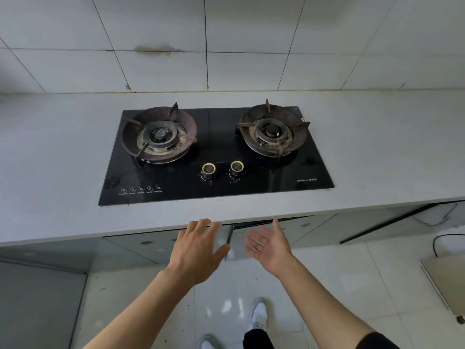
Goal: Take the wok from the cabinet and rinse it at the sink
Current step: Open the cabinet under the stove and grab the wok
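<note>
Opening stage of the task: both hands are reaching toward the cabinet doors [161, 244] at lower centre of the frame, under the desk [63, 147] carrying the gas hob [216, 157]. The left hand [197, 248] and right hand [270, 245] are spreading their fingers [254, 241] wide and holding nothing. The wok is not showing anywhere, presumably sitting behind the doors, so its look cannot be told; the sink is also lying outside the frame. Fetching and rinsing are both remaining

Left hand [195, 250] palm down, right hand [270, 248] palm up, fingers spread.
</note>
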Motion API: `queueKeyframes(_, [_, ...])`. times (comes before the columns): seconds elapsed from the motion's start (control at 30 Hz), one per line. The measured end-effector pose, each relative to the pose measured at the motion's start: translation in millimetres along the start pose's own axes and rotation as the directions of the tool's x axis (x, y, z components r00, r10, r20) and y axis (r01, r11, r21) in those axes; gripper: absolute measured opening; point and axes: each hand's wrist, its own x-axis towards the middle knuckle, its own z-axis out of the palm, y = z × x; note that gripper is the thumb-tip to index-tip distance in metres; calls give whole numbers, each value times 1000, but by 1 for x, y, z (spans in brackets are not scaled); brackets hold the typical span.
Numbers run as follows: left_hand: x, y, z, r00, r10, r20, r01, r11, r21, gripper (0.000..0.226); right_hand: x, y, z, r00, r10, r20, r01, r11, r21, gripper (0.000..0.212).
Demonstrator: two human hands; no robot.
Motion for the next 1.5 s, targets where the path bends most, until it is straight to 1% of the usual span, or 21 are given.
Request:
queueKeyframes(0.13, [5,3,10,1000,-4,1,4,1000,-10,54,23,2,-5,998,59,10,-60,990,128,71])
queueKeyframes(0.3, [28,3,27,999,49,-4,-49,996,71,60,41,9,-11,995,68,70,-81,977,197,76])
queueKeyframes(0.57, [43,-4,53,995,0,98,-8,996,84,66,49,17,-13,993,45,111,-69,973,221,75])
queueKeyframes(0.93, [47,4,62,999,-33,37,31,997,72,65,52,32,-5,980,38,197,-114,912,393,76])
queueKeyframes(1.03, [49,10,65,1000,4,15,-5,997,74,60,55,38,-6,977,16,213,-107,899,424,73])
queueKeyframes(1.1, [50,14,68,999,27,18,-28,998,54,58,55,42,-7,979,9,203,-97,898,430,67])
queueKeyframes(1.2, [49,14,70,998,44,35,-47,996,76,62,52,48,-12,989,-2,146,-53,927,372,48])
queueKeyframes(1.23, [49,14,71,998,47,39,-50,995,87,64,51,51,-14,993,-12,120,-27,949,314,40])
queueKeyframes(1.3, [48,16,71,998,54,43,-58,992,112,64,48,57,-21,996,-49,68,39,989,146,27])
queueKeyframes(1.33, [48,17,72,997,66,45,-71,989,126,64,46,59,-23,996,-72,43,70,996,56,25])
queueKeyframes(1.4, [49,21,74,992,111,57,-119,982,145,66,39,64,-27,992,-125,-10,124,990,-70,32])
queueKeyframes(1.43, [50,22,74,989,133,66,-141,979,144,67,36,66,-29,988,-148,-49,141,983,-118,35])
queueKeyframes(1.5, [53,26,76,983,169,72,-179,972,152,67,29,71,-36,973,-183,-143,146,961,-234,32])
